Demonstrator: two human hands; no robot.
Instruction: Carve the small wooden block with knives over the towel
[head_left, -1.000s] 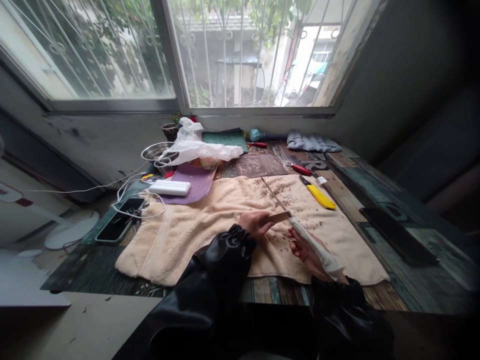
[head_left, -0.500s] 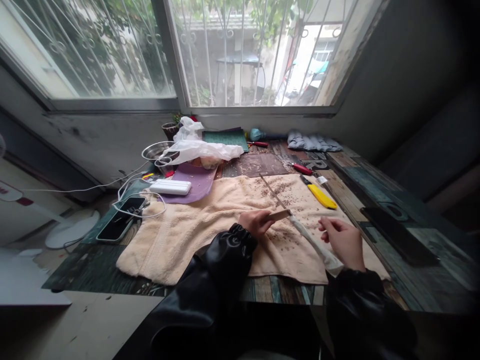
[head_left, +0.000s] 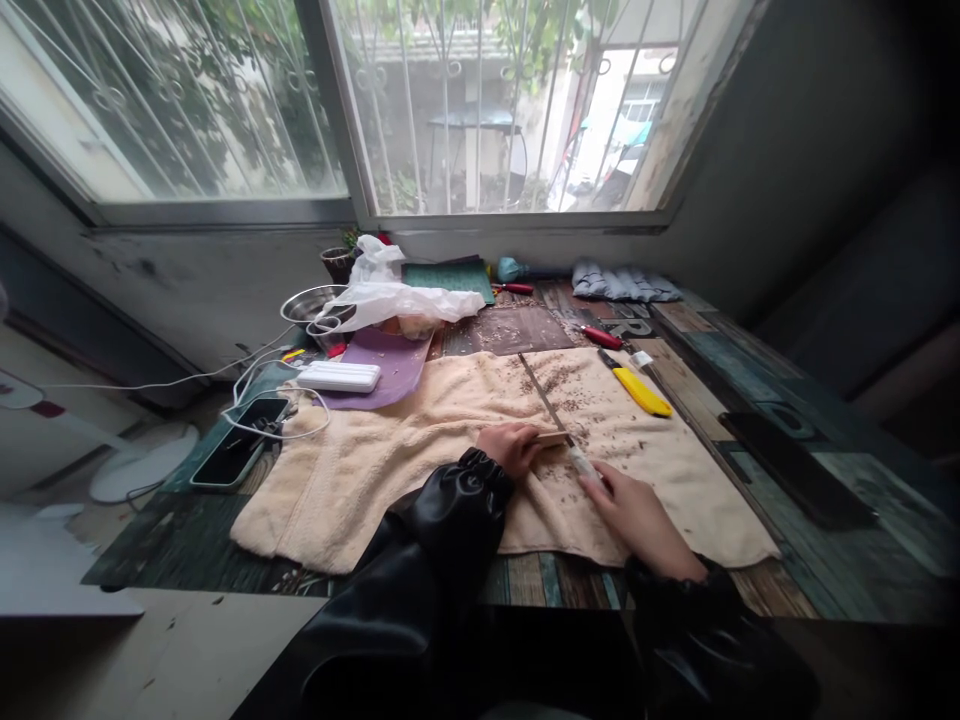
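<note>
A long thin stick (head_left: 546,398) lies slanted across a beige towel (head_left: 375,455) strewn with brown shavings. Its near end is wrapped in white (head_left: 583,463). My left hand (head_left: 510,446) is closed on a small tan wooden block (head_left: 553,438) that rests against the stick. Over the white-wrapped end lies my right hand (head_left: 637,512), its fingers curled around the wrap and hiding most of it. Both arms wear black glossy sleeves.
A yellow utility knife (head_left: 639,391) and a red-handled tool (head_left: 602,338) lie right of the stick. A dark flat slab (head_left: 795,468) sits far right. At left are a phone (head_left: 238,452), a white power bank (head_left: 339,375), cables, a purple mat (head_left: 394,360), a steel bowl (head_left: 311,303) and a plastic bag (head_left: 397,295).
My right hand let go of the wrapped end and lifted off to the right, then came back down and closed over it. The left hand stayed on the block.
</note>
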